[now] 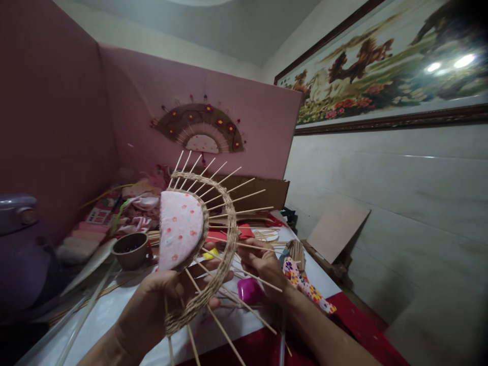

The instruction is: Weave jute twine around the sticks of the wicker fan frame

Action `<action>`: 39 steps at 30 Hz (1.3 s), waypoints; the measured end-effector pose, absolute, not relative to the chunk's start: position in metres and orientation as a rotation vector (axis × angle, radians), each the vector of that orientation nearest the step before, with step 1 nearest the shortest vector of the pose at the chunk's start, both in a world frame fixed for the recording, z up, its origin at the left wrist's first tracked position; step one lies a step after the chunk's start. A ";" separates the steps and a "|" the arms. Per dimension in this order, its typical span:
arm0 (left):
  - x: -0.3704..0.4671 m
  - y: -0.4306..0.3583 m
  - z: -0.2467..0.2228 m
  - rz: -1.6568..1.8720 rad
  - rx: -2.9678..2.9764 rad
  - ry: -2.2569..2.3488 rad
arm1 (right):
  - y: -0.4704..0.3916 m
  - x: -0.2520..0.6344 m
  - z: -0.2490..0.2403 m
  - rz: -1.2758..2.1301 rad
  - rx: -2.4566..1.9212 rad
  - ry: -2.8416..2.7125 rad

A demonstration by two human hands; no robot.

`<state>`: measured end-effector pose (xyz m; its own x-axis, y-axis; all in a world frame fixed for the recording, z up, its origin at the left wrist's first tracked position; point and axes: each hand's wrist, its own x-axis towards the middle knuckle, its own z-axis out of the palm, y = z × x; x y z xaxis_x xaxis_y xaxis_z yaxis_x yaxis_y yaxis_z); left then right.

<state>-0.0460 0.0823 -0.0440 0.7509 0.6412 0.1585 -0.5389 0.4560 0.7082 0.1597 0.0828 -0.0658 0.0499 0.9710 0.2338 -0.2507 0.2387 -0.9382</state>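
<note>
Evidently light, the woven fan (pixel 181 231) is held up in the centre of the frame, above the counter (pixel 99 319). The left hand (pixel 162 290) grasps it by the lower end of the flowered half-round panel (pixel 181 223), thumb in front and fingers reaching behind. The right hand (pixel 265 264) has its fingers closed on 1 stick (pixel 253 246) just outside the braided band (pixel 231 229).

The panel looks padded and firm, likely the safest place to hold. The band should be rough and slightly springy, offering little slip. The bare sticks look thin enough to snap or slide under a sideways push, so any hold there belongs close to the band.

Stick tips fan out beyond the band from upper centre to bottom, and those are the edges to guard. Open room lies towards the pink partition (pixel 267 127) at upper centre; below, the brown bowl (pixel 136 259) at centre left and the magenta object (pixel 249 291) at lower centre crowd the lower swing.
</note>
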 end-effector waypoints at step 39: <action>-0.043 0.085 -0.053 0.723 0.699 0.251 | 0.067 0.145 -0.065 1.061 -0.758 -1.223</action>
<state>-0.0431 0.0846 -0.0531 0.7325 0.6804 0.0219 -0.5198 0.5384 0.6633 0.1447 0.0670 -0.0651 0.0030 0.9320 0.3623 -0.2273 0.3535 -0.9074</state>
